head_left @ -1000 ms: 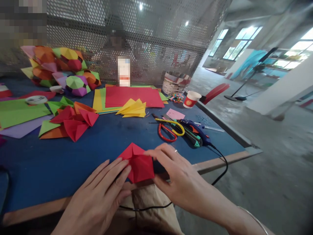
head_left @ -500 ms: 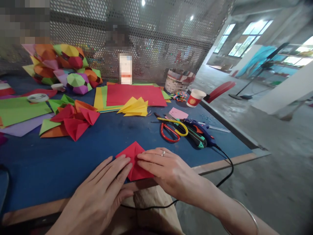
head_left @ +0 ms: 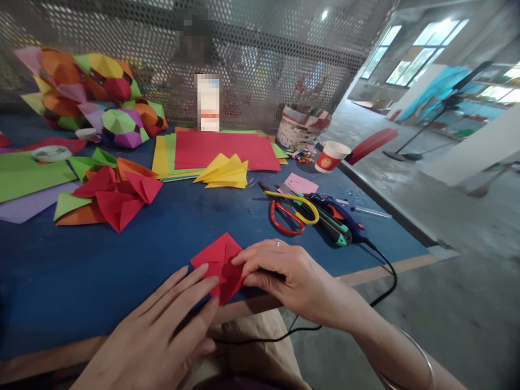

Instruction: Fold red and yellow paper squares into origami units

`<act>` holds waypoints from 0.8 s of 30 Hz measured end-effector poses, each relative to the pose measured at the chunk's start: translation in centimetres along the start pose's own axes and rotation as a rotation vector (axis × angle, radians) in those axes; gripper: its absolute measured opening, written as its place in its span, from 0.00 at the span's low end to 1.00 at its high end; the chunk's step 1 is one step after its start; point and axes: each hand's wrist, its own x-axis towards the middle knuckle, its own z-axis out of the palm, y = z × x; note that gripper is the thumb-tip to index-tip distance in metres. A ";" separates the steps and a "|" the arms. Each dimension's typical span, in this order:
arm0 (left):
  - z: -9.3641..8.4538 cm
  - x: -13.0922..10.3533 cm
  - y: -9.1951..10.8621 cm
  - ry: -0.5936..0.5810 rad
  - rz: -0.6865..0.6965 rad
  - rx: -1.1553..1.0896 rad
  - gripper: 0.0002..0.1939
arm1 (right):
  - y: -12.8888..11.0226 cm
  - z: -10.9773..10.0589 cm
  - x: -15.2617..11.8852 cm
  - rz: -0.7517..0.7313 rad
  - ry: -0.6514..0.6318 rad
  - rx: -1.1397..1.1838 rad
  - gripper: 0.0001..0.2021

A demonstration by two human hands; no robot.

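A folded red paper square (head_left: 221, 254) lies at the front edge of the blue table, one corner pointing away from me. My left hand (head_left: 174, 309) rests its spread fingertips on the paper's left side. At the right corner, my right hand (head_left: 280, 268) pinches the paper between thumb and fingers, and a flap there looks slightly raised. Farther left sits a group of folded red, green and orange pieces (head_left: 117, 197). Yellow folded pieces (head_left: 224, 172) lie in front of a stack of coloured sheets (head_left: 227, 147).
Scissors (head_left: 288, 216), a green cutter (head_left: 335, 230) and a blue glue gun (head_left: 345, 211) with a black cable lie at right. Behind them stand a paper cup (head_left: 331, 157) and a basket (head_left: 303, 127). Multicoloured paper balls (head_left: 119, 127) are at back left.
My right hand has gone from lying flat on the paper to pinching its right corner. My left fingers have spread a little. The camera view has shifted slightly.
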 end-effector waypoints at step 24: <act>1.6 -0.6 1.2 0.150 -0.142 -0.137 0.13 | -0.7 3.0 1.1 0.144 0.119 -0.253 0.09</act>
